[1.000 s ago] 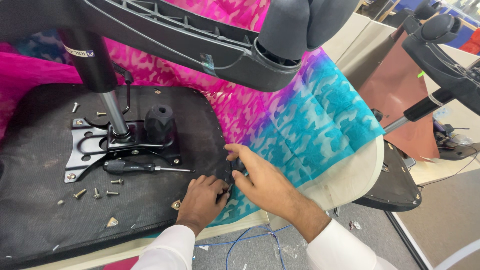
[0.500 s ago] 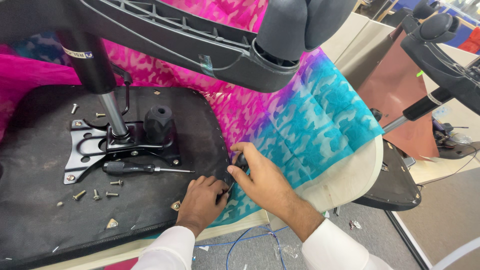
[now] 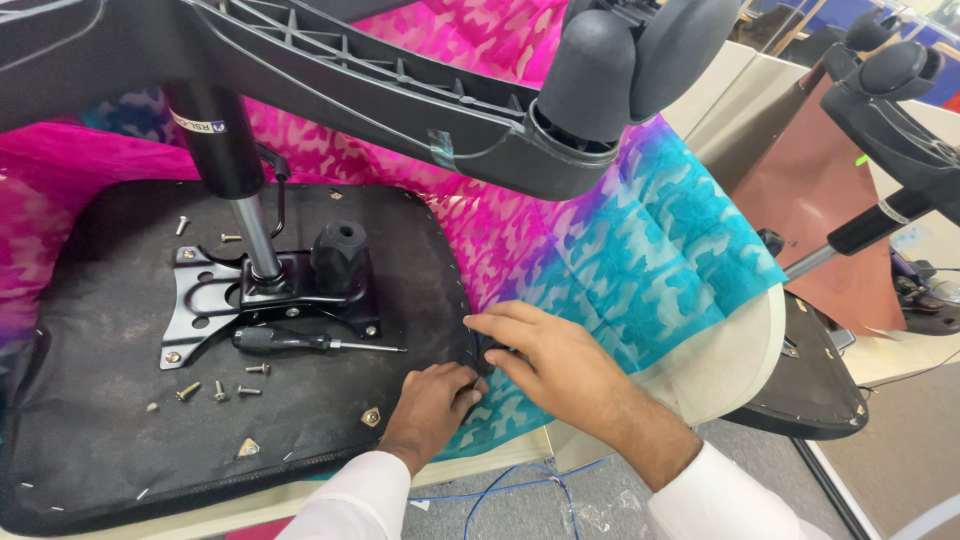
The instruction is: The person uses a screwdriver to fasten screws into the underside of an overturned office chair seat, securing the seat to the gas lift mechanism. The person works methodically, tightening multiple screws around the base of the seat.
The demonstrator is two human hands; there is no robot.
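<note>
An upturned office chair seat [image 3: 120, 440] with black fabric underside lies before me. Its metal mounting plate [image 3: 215, 300] carries the gas cylinder [image 3: 235, 190] and a round black knob [image 3: 340, 250]. My left hand [image 3: 432, 405] presses on the seat's right edge, fingers curled. My right hand [image 3: 545, 365] pinches a small dark object at that same edge, where the black fabric meets the pink and teal patterned cloth [image 3: 620, 250]. What the small object is stays hidden by my fingers. A screwdriver [image 3: 300, 343] lies by the plate.
Loose screws [image 3: 215, 390] are scattered on the black underside. The chair's star base with castors [image 3: 620, 60] hangs overhead. Another chair's parts [image 3: 890, 110] and a brown panel [image 3: 810, 200] stand at right. A blue cable [image 3: 500, 490] lies on the floor.
My right hand has curled in and closed its fingers on the small dark object at the seat edge. My left hand has barely shifted.
</note>
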